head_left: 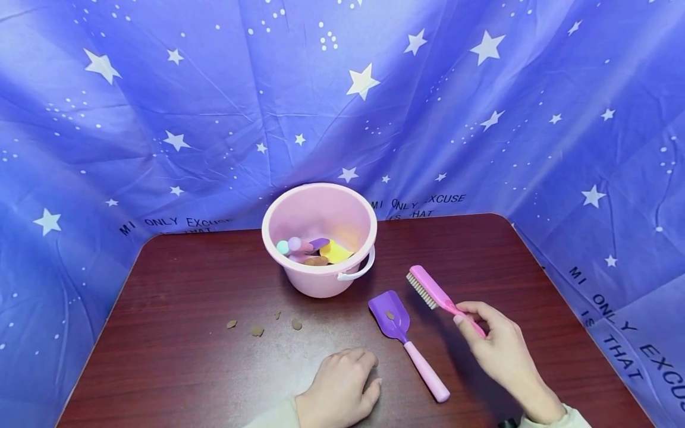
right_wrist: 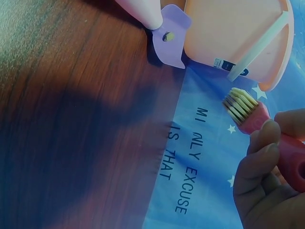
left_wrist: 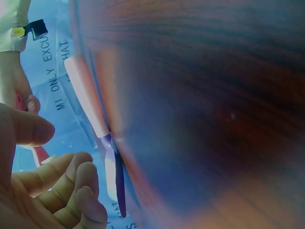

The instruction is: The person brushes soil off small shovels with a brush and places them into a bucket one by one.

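My right hand grips the handle of a pink brush, holding it above the table with its pale bristles facing down and left. A purple shovel with a pink handle lies between my hands, and a small brown flake sits on its blade. My left hand is by the table's front, left of the shovel handle, fingers loosely bent around nothing. Several brown flakes are scattered on the table beyond it. In the right wrist view, fingers and thumb close round the brush.
A pink bucket with a white handle stands at the back middle, holding several toys, among them a yellow piece. Behind the dark wood table hangs a blue starry cloth, which also runs along both sides.
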`<state>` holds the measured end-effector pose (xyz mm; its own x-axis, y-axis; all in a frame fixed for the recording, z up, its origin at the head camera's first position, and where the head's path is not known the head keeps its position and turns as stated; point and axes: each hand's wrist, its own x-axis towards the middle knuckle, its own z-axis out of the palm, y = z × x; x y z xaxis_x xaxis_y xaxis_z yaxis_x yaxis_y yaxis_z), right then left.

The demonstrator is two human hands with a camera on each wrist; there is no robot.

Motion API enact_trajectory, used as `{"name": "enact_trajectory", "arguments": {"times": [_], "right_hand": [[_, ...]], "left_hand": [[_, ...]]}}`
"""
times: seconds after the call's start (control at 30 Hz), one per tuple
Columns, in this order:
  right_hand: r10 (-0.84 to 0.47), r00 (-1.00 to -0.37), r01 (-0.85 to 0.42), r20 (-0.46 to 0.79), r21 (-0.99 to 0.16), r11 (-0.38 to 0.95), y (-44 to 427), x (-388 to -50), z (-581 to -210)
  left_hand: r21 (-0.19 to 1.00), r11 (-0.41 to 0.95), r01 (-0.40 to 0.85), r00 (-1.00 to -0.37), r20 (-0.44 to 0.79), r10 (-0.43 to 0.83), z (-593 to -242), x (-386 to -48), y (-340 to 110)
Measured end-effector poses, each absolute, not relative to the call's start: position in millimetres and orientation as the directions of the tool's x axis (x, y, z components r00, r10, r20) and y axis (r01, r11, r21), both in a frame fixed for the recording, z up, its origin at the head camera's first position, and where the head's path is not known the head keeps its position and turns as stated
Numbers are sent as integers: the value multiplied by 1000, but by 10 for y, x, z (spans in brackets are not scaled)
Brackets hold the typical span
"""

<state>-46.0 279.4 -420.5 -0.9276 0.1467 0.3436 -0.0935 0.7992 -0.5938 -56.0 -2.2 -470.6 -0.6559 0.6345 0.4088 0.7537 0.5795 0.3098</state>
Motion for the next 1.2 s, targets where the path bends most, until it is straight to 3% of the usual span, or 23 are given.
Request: {"name": "enact_trajectory", "arguments": {"times": [0.77,1.2], "right_hand": [[170,-923,-81,346,-605,792,2821,-446,-4213],[155,-927,-90,342,-604,792,2812,-447,-4232]], "left_hand": [[259,594,762,-648,291,704,-4819,-630,263],[215,624,751,-657,145,740,-4817,-569,562]]}}
